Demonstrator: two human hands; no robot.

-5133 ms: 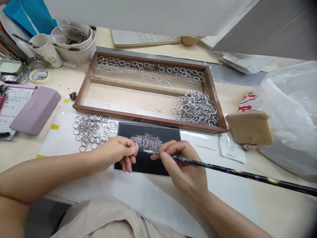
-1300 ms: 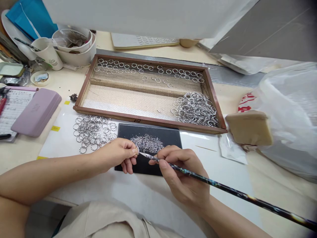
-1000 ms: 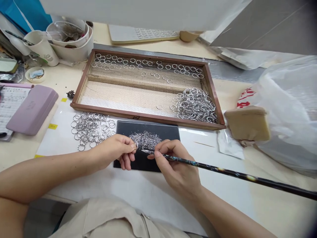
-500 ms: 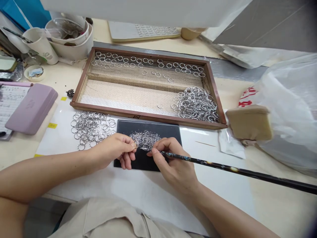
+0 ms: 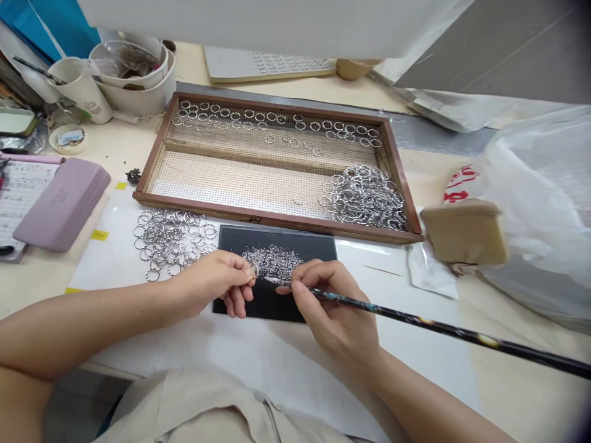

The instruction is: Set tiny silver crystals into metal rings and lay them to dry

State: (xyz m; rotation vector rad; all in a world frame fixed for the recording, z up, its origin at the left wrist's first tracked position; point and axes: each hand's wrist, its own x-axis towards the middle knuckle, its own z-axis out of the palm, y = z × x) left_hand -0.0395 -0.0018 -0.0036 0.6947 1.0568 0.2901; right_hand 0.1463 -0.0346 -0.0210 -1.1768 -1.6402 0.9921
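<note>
My left hand (image 5: 231, 280) is pinched closed over the left part of a black mat (image 5: 258, 304). Between its thumb and forefinger is a small metal ring, mostly hidden by the fingers. My right hand (image 5: 337, 307) grips a long black pen-like tool (image 5: 397, 315) with a colourful pattern. The tool's pale pointed tip is just right of my left fingertips, above the mat. Behind both hands, tiny silvery beads (image 5: 272, 258) lie heaped on the mat. A pile of silver rings (image 5: 173, 237) lies on white paper, beyond my left wrist.
A wooden-framed mesh tray (image 5: 221, 209) stands behind the mat, with rings in rows and a heap of rings (image 5: 367, 197) at right. A thin wooden stick (image 5: 383, 270) lies right of the mat. A beige block (image 5: 464, 231), plastic bag (image 5: 545, 215) and mauve case (image 5: 62, 206) flank the workspace.
My right hand and the pen-like tool have shifted slightly to the right, so the tip sits a little farther from my left fingertips. My left hand stays pinched in almost the same place.
</note>
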